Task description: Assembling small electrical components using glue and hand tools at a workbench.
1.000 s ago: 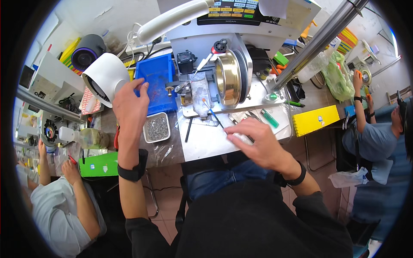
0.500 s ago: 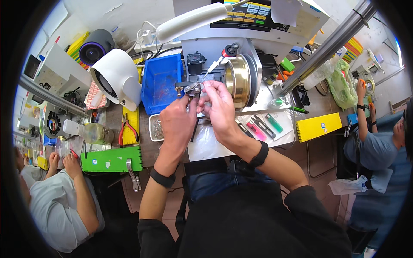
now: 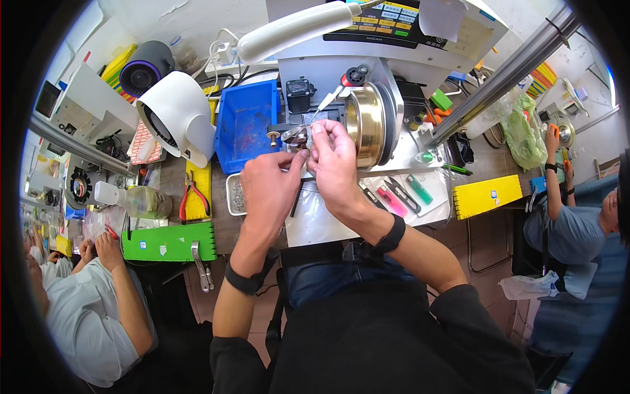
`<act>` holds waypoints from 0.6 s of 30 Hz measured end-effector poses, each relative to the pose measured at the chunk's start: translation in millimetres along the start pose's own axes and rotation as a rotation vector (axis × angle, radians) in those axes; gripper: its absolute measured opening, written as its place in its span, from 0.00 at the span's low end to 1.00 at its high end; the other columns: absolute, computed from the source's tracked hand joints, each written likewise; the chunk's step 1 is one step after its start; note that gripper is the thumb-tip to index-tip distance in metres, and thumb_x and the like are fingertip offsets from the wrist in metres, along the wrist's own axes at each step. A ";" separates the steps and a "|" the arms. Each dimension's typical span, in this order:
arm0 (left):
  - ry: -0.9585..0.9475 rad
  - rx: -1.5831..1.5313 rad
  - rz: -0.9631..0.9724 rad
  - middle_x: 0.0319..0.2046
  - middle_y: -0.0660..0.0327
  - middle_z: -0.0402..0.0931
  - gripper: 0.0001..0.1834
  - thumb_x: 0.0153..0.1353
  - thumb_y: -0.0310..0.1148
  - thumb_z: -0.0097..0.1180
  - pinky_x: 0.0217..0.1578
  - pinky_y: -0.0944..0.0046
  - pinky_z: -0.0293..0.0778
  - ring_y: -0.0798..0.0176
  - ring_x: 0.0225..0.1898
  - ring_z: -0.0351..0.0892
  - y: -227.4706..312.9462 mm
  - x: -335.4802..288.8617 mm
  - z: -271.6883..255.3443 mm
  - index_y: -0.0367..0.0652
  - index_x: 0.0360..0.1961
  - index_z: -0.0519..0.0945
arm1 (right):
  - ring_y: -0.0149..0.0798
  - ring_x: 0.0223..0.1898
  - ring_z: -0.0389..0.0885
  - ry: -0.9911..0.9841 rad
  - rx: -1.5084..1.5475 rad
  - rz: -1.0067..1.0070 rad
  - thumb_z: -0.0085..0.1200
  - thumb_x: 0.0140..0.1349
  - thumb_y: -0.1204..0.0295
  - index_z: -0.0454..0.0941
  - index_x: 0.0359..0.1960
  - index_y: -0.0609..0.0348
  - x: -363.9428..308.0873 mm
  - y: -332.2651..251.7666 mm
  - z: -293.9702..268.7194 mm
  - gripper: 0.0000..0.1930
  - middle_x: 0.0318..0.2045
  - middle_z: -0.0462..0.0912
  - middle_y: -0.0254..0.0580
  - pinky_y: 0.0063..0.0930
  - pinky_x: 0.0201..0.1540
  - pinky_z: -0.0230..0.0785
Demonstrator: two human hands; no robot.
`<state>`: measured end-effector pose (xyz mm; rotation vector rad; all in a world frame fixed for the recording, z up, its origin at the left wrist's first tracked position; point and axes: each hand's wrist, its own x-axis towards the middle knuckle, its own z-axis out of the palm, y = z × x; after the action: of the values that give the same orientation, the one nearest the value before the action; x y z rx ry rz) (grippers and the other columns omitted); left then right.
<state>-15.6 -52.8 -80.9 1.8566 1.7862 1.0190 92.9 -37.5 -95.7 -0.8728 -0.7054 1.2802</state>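
Fingers of the left hand (image 3: pixel 270 187) and right hand (image 3: pixel 335 161) pinch together around a small metal part (image 3: pixel 296 136) at the machine's clamp, closed on it. Just right of the fingers sits the brass wheel (image 3: pixel 365 125); just left, the blue bin (image 3: pixel 246 125). Below them a white sheet (image 3: pixel 315 220) covers the tabletop (image 3: pixel 226 226).

White wall (image 3: pixel 164 16) at top. Crowded workbench (image 3: pixel 223 220) across the middle, white lamp arm (image 3: pixel 295 29) overhead, metal pole (image 3: pixel 505 69) slanting right. Reddish tiled floor (image 3: pixel 489 246) below. Co-workers seated at left (image 3: pixel 85 315) and right (image 3: pixel 571 230). Bright, even light.
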 end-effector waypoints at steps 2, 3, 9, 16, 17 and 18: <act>-0.003 0.056 -0.056 0.21 0.55 0.83 0.12 0.57 0.37 0.68 0.27 0.65 0.74 0.62 0.20 0.81 19.9 -1.4 -17.7 0.36 0.31 0.86 | 0.18 0.22 0.60 -0.004 -0.030 -0.014 0.47 0.74 0.68 0.70 0.43 0.58 2.2 1.1 -3.3 0.07 0.23 0.65 0.26 0.15 0.21 0.54; 0.113 -0.048 -0.021 0.21 0.58 0.82 0.09 0.56 0.34 0.68 0.28 0.65 0.74 0.63 0.21 0.80 24.5 -0.1 -20.8 0.39 0.33 0.87 | 0.18 0.21 0.59 -0.011 -0.059 -0.029 0.47 0.74 0.68 0.70 0.43 0.58 2.0 1.2 -4.5 0.07 0.23 0.64 0.26 0.15 0.20 0.54; 0.199 -0.155 0.260 0.37 0.58 0.77 0.07 0.51 0.29 0.68 0.44 0.60 0.73 0.57 0.42 0.77 25.8 27.9 -27.1 0.44 0.33 0.88 | 0.16 0.20 0.60 -0.010 -0.011 0.003 0.45 0.75 0.67 0.70 0.43 0.57 -1.4 -2.5 0.7 0.07 0.24 0.67 0.23 0.16 0.19 0.52; 0.134 -0.199 0.309 0.40 0.56 0.75 0.05 0.53 0.29 0.66 0.45 0.60 0.73 0.56 0.41 0.78 20.3 37.9 -16.4 0.42 0.31 0.86 | 0.17 0.18 0.57 0.008 -0.028 -0.014 0.45 0.74 0.68 0.70 0.42 0.56 0.2 -2.0 1.8 0.06 0.20 0.63 0.20 0.15 0.19 0.51; 0.105 -0.193 0.349 0.41 0.56 0.74 0.05 0.55 0.28 0.64 0.47 0.61 0.72 0.57 0.43 0.77 19.7 38.9 -15.4 0.40 0.33 0.84 | 0.17 0.18 0.57 0.008 -0.029 -0.014 0.45 0.74 0.68 0.70 0.42 0.56 -0.1 -2.7 1.1 0.06 0.20 0.63 0.20 0.15 0.19 0.51; 0.075 -0.188 0.389 0.42 0.56 0.72 0.06 0.56 0.27 0.63 0.49 0.62 0.70 0.58 0.44 0.75 19.0 40.0 -14.1 0.38 0.34 0.82 | 0.17 0.19 0.59 -0.017 0.014 0.017 0.46 0.74 0.67 0.70 0.44 0.56 -0.9 -4.0 -0.7 0.06 0.22 0.64 0.22 0.15 0.19 0.52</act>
<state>-14.8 -19.6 -48.4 2.1119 1.3357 1.3582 95.3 -38.8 -92.5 -0.8586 -0.7029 1.3080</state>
